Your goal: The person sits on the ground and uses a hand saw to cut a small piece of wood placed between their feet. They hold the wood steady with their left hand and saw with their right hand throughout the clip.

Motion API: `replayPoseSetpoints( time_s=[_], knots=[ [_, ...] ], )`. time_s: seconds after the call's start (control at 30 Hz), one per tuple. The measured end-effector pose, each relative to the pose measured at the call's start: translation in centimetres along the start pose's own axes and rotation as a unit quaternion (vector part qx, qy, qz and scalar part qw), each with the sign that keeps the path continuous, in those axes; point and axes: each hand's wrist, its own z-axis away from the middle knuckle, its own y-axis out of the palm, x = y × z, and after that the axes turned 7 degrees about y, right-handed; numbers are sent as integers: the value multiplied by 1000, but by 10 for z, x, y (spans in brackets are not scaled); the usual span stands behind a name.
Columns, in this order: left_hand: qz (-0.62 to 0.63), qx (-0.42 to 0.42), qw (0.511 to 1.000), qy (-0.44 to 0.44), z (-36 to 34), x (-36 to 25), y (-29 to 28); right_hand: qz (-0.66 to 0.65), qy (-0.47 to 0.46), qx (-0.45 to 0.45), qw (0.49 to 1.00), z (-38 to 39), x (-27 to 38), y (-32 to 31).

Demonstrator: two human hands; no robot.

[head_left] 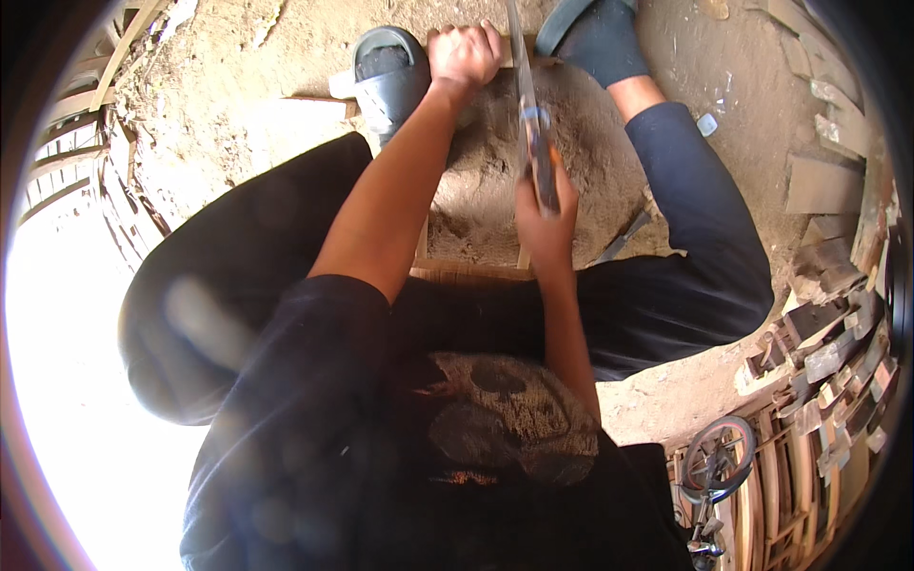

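Observation:
My right hand (547, 214) is closed around the handle of a handsaw (526, 86), its long narrow blade pointing away from me and slightly blurred. Beyond it to the left, my left hand (464, 55) is closed and pressed down on a strip of wood (319, 108). That strip lies low across the ground, partly hidden under my left foot in a dark slide sandal (390, 81). The saw blade passes just right of my left hand; whether its teeth touch the wood is unclear. My right foot (600, 43) rests at the far right.
A dark flat-bladed tool (626, 236) lies on the dirt by my right leg. Stacked wood offcuts (824, 352) line the right side, near a bicycle wheel (719, 460). Wooden slats (71, 157) stand at the left. A small pale object (706, 125) lies past my right shin.

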Motion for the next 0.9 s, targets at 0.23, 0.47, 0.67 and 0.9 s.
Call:
replayPoseSetpoints(
  time_s=[0.23,0.47,0.67,0.9],
  knots=[
    [-141,-41,983,109,10,7,-11,-4,-117,-58,991,14,-21,10],
    [-40,-11,999,30,4,4,-2,39,-122,-73,989,51,-38,7],
    [-69,-30,996,38,-6,3,0,-8,-70,-50,996,3,-16,14],
    [0,-16,1000,-21,-6,5,-1,6,-151,-73,986,31,-38,9]
  ],
)
